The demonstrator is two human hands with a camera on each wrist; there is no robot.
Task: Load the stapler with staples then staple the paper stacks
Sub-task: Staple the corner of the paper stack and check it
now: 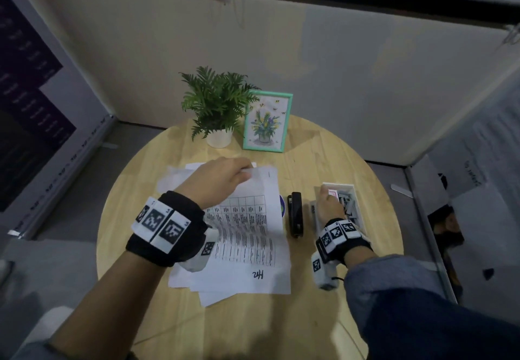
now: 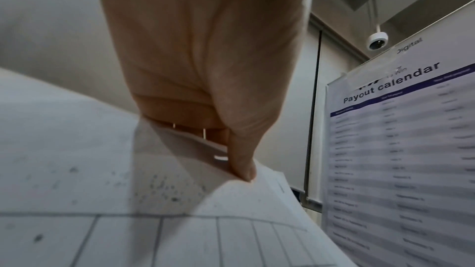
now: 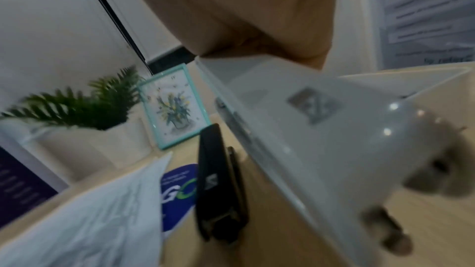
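- The head view alone shows both hands at once: the left hand (image 1: 218,182) sits on the far end of the paper stack (image 1: 247,235), and the right hand (image 1: 329,204) reaches into a white tray (image 1: 356,190) of small grey staple boxes.
- The left wrist view adds what the head view hides: the thumb (image 2: 243,161) and curled fingers pinch the far edge of the top sheets, lifting them into a curve. A payout calendar sheet (image 2: 401,149) hangs on the wall to the right of this hand.
- The right wrist view shows only the palm above the tray's near wall (image 3: 295,113); the fingertips are hidden inside, so I cannot tell how far that hand is closed or whether it holds anything.
- The stapler (image 1: 296,214) lies between the two hands, just left of the tray and just right of the papers. It is black and slim, and lies flat and closed on the round wooden table (image 1: 337,157), touched by neither hand.
- The right wrist view reveals a blue round sticker (image 3: 178,188) beside the stapler, partly under the papers.
- The papers are loose white sheets, unevenly fanned, the top one printed with a table and lines of text, with a handwritten mark near the wrist end.
- Beyond the left hand stand a potted fern (image 1: 216,106) and a teal-framed flower picture (image 1: 267,121).
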